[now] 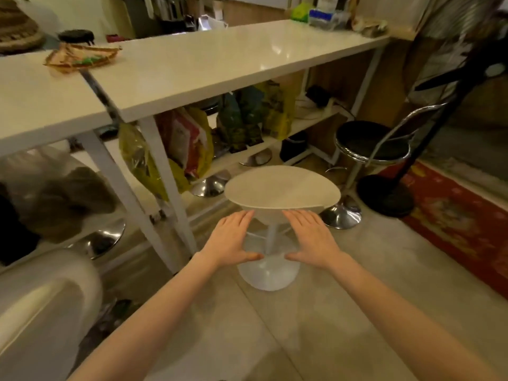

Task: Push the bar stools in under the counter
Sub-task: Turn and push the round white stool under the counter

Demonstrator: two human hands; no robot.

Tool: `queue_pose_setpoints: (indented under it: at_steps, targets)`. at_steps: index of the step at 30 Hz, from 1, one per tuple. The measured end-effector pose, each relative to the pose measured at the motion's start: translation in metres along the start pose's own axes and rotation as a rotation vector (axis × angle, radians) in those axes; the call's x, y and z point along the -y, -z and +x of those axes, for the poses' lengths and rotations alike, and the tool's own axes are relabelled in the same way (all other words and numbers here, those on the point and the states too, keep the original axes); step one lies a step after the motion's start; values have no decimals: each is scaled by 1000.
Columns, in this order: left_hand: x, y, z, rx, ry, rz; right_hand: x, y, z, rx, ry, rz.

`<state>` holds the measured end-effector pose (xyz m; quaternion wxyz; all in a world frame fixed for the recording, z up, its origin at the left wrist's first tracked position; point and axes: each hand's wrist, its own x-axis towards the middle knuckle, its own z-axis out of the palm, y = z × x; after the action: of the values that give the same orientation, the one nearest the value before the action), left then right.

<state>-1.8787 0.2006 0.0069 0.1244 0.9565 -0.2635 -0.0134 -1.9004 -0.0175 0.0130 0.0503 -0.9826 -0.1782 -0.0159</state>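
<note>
A white round-seated bar stool (283,187) stands on the floor just in front of the white counter (220,64), its white post and disc base below. My left hand (231,237) and my right hand (310,237) reach toward the seat's near edge, fingers spread and flat, fingertips at or just short of the rim. Neither hand holds anything. A black bar stool (371,141) with a chrome backrest stands to the right, outside the counter. Chrome stool bases (210,185) show under the counter.
Bags of goods (189,141) fill the lower shelf under the counter. A standing fan base (384,195) sits on a red rug (456,210) at right. A white rounded object (41,312) is at lower left. A second white tabletop (41,97) adjoins on the left.
</note>
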Motion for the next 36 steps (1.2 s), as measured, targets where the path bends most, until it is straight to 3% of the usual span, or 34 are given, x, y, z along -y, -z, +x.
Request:
queue_pose_setpoints:
  at_steps: [8,18,25,36]
  targets:
    - [-63,-30,82,88,-88,-14,-109,3,-27,19,-156,44]
    - [-62,-69,179,159,-41,-16,-200,-26,23,89,-216,124]
    - [-63,-106,222,161,27,-147,-251,-62,83,245,-157,198]
    - [-77,-135,228,169,213,-165,-299,-113,123,480,118,91]
